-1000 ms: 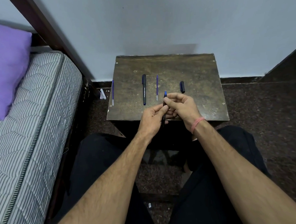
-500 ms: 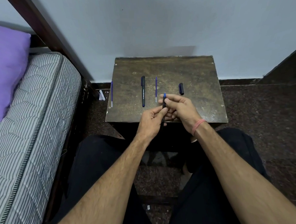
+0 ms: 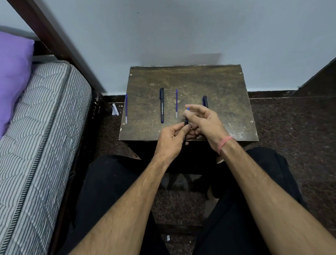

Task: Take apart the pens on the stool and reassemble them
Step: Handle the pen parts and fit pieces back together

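1. Nearest, the left hand [image 3: 171,140] is curled around the lower part of a dark pen barrel [image 3: 185,126], thumb and fingers pressed on it. The grip looks meant to steady the barrel so the other hand can work at its far end.
2. Touching it on the right, the right hand [image 3: 205,120] pinches the blue tip [image 3: 188,108] of the same pen between thumb and forefinger, the other fingers loosely curled behind. Whether that tip is going in or coming out cannot be told from here.
3. Both hands hover over the near edge of the stool [image 3: 229,121], so a dropped part would likely land on it and not on the floor.
4. Just beyond the right hand's knuckles lies a dark cap [image 3: 205,101], partly hidden by the fingers — probably parked close for refitting.
5. Beyond the left hand, a loose blue refill [image 3: 176,102] and, further left, a whole black pen [image 3: 162,105] lie parallel, well apart from each other.
6. Far left of the hands, another blue refill [image 3: 126,107] lies right at the stool's edge — a nudge could send it off.
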A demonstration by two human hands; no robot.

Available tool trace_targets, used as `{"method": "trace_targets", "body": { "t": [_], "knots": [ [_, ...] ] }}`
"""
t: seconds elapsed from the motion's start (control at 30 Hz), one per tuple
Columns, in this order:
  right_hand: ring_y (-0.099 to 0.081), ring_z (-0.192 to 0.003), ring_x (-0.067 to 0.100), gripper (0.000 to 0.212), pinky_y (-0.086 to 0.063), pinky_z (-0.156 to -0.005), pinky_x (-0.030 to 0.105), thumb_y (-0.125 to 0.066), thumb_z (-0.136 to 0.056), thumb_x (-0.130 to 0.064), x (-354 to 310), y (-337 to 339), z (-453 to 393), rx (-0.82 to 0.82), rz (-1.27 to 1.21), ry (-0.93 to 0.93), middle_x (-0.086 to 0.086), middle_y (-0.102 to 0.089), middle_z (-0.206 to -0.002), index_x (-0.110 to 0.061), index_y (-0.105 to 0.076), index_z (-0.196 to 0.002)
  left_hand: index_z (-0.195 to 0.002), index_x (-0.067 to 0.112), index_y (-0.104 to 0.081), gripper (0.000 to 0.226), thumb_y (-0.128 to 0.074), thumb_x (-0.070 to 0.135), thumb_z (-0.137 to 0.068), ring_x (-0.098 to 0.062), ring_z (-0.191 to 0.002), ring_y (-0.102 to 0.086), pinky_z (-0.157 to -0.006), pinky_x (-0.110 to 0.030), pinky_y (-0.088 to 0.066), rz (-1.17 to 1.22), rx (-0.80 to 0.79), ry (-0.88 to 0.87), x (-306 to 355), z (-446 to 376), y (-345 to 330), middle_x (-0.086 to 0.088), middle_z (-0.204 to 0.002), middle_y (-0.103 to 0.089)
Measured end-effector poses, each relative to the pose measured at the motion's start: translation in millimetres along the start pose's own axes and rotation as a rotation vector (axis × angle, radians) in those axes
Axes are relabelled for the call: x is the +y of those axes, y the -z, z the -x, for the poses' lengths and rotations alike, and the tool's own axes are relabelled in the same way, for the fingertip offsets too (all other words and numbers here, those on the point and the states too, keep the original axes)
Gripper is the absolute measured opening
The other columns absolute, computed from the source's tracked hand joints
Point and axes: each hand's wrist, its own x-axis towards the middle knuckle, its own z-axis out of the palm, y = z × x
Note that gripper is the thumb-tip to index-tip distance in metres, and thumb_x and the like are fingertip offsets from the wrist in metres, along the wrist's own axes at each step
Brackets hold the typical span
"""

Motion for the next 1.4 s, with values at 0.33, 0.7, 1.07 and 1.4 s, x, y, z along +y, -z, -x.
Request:
{"method": "trace_targets", "body": {
  "t": [0.33,0.7,1.07,1.4],
  "knots": [
    [-0.059,-0.076,0.025,0.026,-0.052,-0.052,0.023,-0.070,-0.103,-0.002,-7.1,-1.1,4.4,-0.038,-0.049,-0.048,0.008,-0.080,-0.108,-0.015,-0.074,-0.125,-0.109,0.046,-0.084,0.029,-0.062,0.028,-0.114,-0.014,-0.104,-0.085,-0.076,-0.026,-0.064,-0.002,0.010,-0.013,1.3,-1.3,-1.7,0.002,-0.106,-0.089],
    [-0.065,-0.059,0.009,0.008,-0.054,-0.053,0.021,-0.079,-0.099,-0.009,-4.8,0.0,-0.6,0.086,-0.003,-0.013,0.000,-0.079,-0.083,-0.013,-0.080,-0.106,-0.114,0.028,-0.082,0.022,-0.061,0.021,-0.115,-0.006,-0.094,-0.083,-0.076,-0.022,-0.061,-0.068,0.021,0.018,4.5,1.2,-3.2,0.007,-0.094,-0.087],
    [-0.073,-0.085,0.018,0.012,-0.060,-0.070,0.028,-0.066,-0.109,-0.015,-13.5,9.7,-2.4,0.017,-0.101,-0.061,0.008,-0.082,-0.108,-0.014,-0.071,-0.120,-0.144,0.024,-0.071,0.034,-0.066,0.014,-0.111,-0.010,-0.101,-0.084,-0.084,-0.025,-0.060,-0.072,0.005,0.042,8.4,3.8,-2.8,0.000,-0.102,-0.088],
    [-0.072,-0.068,0.012,0.005,-0.064,-0.064,0.026,-0.079,-0.100,-0.012,-9.7,10.0,-4.6,0.134,-0.080,0.030,0.002,-0.079,-0.082,-0.016,-0.076,-0.102,-0.113,0.014,-0.078,0.026,-0.055,0.026,-0.117,-0.008,-0.089,-0.084,-0.072,-0.020,-0.059,-0.062,0.091,0.072,10.4,6.5,-8.0,-0.013,-0.107,-0.087]
  ]
}}
